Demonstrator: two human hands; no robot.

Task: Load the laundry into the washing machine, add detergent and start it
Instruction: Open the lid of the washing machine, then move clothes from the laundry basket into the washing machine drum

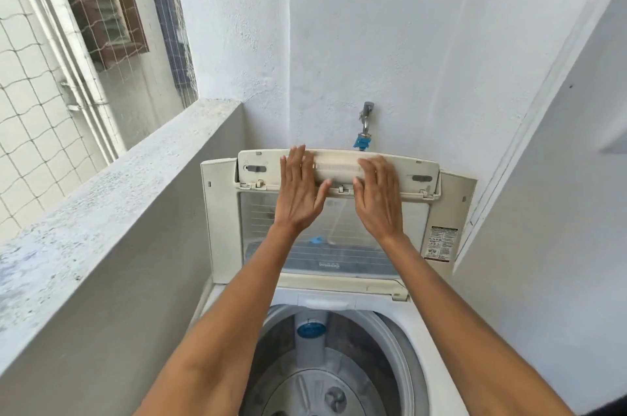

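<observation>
Wall: white plaster wall (390,42) behind the machine; a speckled ledge (112,185) runs along the left.
Washing machine: top-loader (417,341) in the corner, drum (325,375) uncovered below the arms.
Lid: folding lid (342,212) stands raised, upright against the wall.
Left hand: left hand (300,193) lies flat on the lid's upper panel, fingers straight.
Right hand: right hand (378,198) is beside it, fingers extended, pressing the same panel.
Tap: metal tap (365,123) with a blue fitting just above the lid.
</observation>
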